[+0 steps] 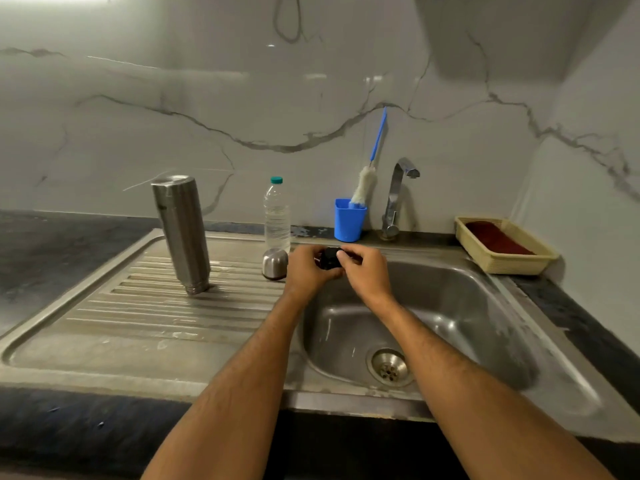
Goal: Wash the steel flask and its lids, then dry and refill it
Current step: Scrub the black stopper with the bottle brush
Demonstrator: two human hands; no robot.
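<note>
The steel flask (181,233) stands upside down on the ribbed drainboard (138,306), mouth down and leaning slightly. A small steel cap lid (274,263) sits dome-up on the drainboard beside my left hand. Above the far left corner of the sink basin (450,306), my left hand (306,271) and my right hand (367,271) both grip a small black inner lid (330,258), fingers curled round it from either side. Most of the lid is hidden by my fingers.
A clear plastic water bottle (276,216) with a teal cap stands behind the steel cap. A blue cup (349,220) holds a bottle brush (363,185). The tap (396,199) is off. A beige basket (502,261) with a dark red cloth sits at the right.
</note>
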